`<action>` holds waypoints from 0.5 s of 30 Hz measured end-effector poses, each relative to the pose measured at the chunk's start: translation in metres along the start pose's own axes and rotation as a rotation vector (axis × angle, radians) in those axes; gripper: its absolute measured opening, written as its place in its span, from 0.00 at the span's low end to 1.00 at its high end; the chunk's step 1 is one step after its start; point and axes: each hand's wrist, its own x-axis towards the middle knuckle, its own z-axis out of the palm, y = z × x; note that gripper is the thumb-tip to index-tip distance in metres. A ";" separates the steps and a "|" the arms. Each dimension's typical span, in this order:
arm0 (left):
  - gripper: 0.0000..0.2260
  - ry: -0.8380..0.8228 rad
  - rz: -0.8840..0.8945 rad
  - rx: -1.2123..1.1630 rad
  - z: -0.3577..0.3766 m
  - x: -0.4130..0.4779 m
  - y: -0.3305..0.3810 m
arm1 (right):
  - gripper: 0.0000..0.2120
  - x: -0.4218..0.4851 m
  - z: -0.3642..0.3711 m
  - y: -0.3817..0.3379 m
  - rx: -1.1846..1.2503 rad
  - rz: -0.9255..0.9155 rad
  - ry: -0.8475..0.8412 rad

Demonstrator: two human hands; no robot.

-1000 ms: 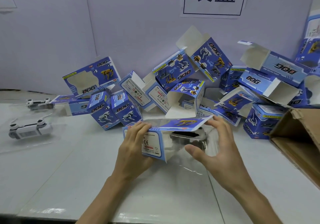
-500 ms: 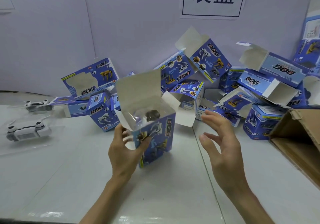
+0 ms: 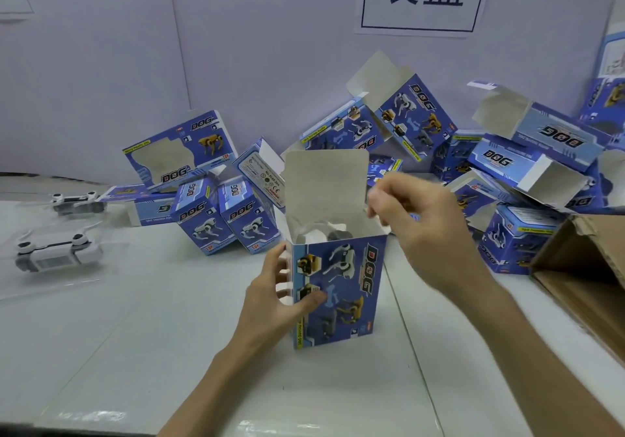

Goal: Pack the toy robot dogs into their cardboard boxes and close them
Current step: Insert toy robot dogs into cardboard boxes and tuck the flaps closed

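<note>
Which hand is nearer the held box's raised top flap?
Right. The right hand is right of the top flap; the left hand grips the box lower, on its left side.

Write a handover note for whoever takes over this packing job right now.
Left hand grips the upright box by its left side, thumb on the front.
Right hand hovers at the box's open top, fingers curled; blurred, so whether it pinches a flap is unclear.
Done: a bagged toy dog sits inside; the lid flap stands up.
Left: tuck flaps, close the lid. Two more bagged dogs lie on the table at left; open boxes are piled behind.
</note>
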 end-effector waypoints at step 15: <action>0.41 -0.059 0.062 0.027 0.001 -0.001 -0.003 | 0.21 0.071 0.039 0.036 -0.261 0.209 -0.854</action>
